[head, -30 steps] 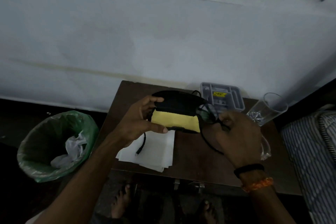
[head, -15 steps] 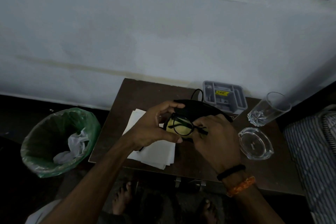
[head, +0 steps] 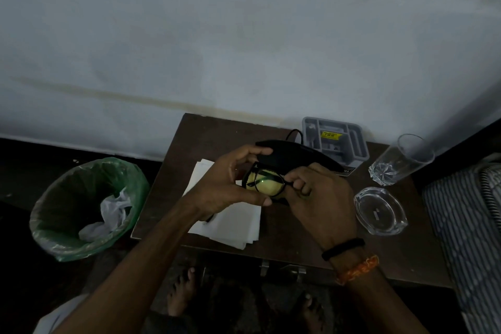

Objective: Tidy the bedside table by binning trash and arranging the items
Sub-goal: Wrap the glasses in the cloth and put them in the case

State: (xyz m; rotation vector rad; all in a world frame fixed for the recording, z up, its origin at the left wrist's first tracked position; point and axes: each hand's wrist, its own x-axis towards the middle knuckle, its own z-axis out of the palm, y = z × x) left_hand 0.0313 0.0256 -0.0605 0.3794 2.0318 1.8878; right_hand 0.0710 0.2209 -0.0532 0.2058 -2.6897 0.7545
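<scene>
L hand point(head: 230, 184) grips black case point(head: 295, 156) w/ yellow cloth point(head: 267, 184); R hand point(head: 320, 198) pinches glasses point(head: 267, 182) at it, above table point(head: 298, 236) centre. Papers point(head: 235, 222) near front-left edge; bin point(head: 84, 206) on floor left.

The black glasses point(head: 267, 180) are being brought by the right hand point(head: 317, 195) into the open black case point(head: 295, 160), over its yellow lining point(head: 267, 184); a second ago they were being held clear of it, beside the case's right end. The case is being held lower and nearer the table by the left hand point(head: 227, 184) (its lid is now tipped further back). The glass ashtray point(head: 379, 210), hidden earlier behind the right hand, is being left in plain sight.
</scene>
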